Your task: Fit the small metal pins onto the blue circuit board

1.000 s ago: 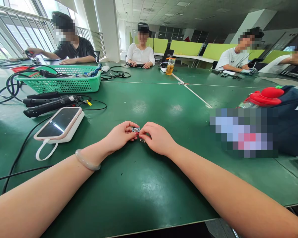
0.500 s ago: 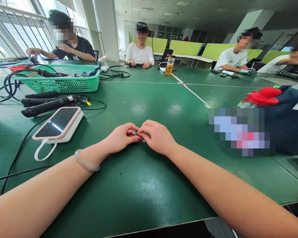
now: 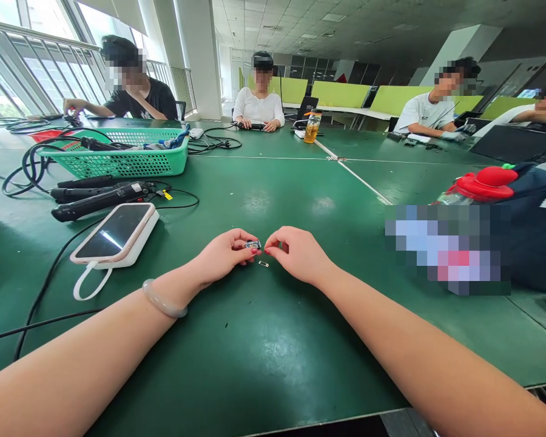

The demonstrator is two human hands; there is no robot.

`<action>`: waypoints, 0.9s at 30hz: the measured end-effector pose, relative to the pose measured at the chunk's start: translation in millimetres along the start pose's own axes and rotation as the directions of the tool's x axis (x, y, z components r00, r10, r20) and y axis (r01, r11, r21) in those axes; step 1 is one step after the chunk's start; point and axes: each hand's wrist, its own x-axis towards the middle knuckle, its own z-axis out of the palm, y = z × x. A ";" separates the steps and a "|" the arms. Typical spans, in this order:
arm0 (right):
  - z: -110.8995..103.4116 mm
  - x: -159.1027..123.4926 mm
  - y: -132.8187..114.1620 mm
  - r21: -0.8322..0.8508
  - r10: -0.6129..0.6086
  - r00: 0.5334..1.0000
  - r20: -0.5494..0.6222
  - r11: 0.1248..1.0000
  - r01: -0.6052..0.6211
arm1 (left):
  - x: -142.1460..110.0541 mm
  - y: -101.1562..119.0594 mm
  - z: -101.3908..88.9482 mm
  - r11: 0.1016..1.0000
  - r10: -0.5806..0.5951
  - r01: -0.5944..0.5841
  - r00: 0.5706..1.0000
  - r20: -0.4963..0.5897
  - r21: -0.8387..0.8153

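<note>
Between the thumb and fingers of my left hand (image 3: 230,252) is a small dark part with light markings (image 3: 253,244), much like a tiny circuit board. Its far side is hidden by the fingers. My right hand (image 3: 298,252) is a short gap to the right, thumb and fingertips closed in a pinch; whether anything tiny is in them I cannot make out. Just below the fingertips, a small rectangular metal piece (image 3: 264,264) lies flat on the green table (image 3: 255,340).
To the left are a phone on a white power bank (image 3: 116,233), black handheld devices (image 3: 100,197), loose cables and a green basket (image 3: 122,162). A bottle (image 3: 312,126) stands farther back. On the right lie a red item (image 3: 486,182) and a dark bag (image 3: 537,243). Several people sit around the table.
My right hand has drawn away to the right from the part in my left hand, opening a gap. The metal piece now shows separately on the table. The view has shifted slightly.
</note>
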 end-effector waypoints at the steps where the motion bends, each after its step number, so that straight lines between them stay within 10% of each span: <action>1: -0.1 -0.1 0.7 -0.008 0.011 0.998 0.056 1.000 -0.010 | 0.6 -0.2 -0.7 1.000 -0.003 0.003 1.000 -0.010 -0.015; 27: -4.0 -5.3 -20.7 -0.409 -0.255 0.915 0.312 0.833 0.372 | -5.0 10.7 -0.8 1.000 -0.011 0.010 0.999 -0.051 -0.025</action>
